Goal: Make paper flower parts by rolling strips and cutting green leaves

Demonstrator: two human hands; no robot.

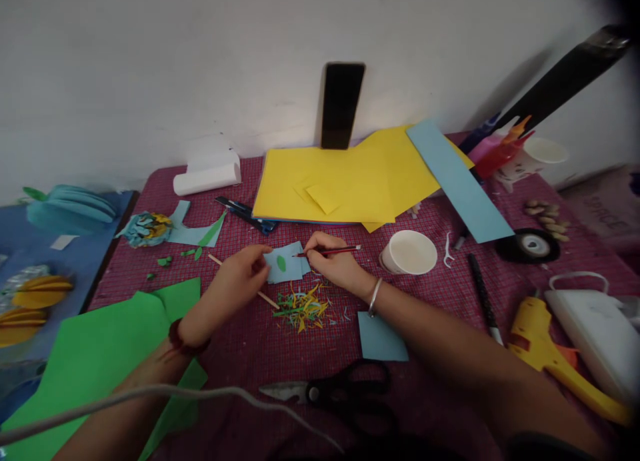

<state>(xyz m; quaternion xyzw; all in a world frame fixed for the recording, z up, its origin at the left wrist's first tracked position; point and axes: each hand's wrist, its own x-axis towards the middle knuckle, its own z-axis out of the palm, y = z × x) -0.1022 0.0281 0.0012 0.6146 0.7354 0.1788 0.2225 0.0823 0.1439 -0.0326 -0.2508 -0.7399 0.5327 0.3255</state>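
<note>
In my right hand (pixel 335 262) is a red-and-black pencil (pixel 344 249), its tip at the upper right part of a small light-blue paper (pixel 277 275). My left hand (pixel 237 281) pinches the left edge of that paper, and another blue piece shows under its right side. A green paper leaf shape (pixel 281 264) lies on the blue sheet. Below my hands is a heap of yellow, green and blue paper shreds (pixel 303 309). A thin wooden stick (pixel 269 300) passes under my left hand. Another blue paper square (pixel 383 337) lies below my right wrist.
Black-handled scissors (pixel 320 391) lie at the front, with a pale cord (pixel 220 393) near them. A paper cup (pixel 410 253) stands to the right, beyond it a yellow glue gun (pixel 533 327). Behind are yellow sheets (pixel 325 171), a cutter (pixel 245 212) and a phone (pixel 343 106). Green sheets (pixel 107 354) lie left.
</note>
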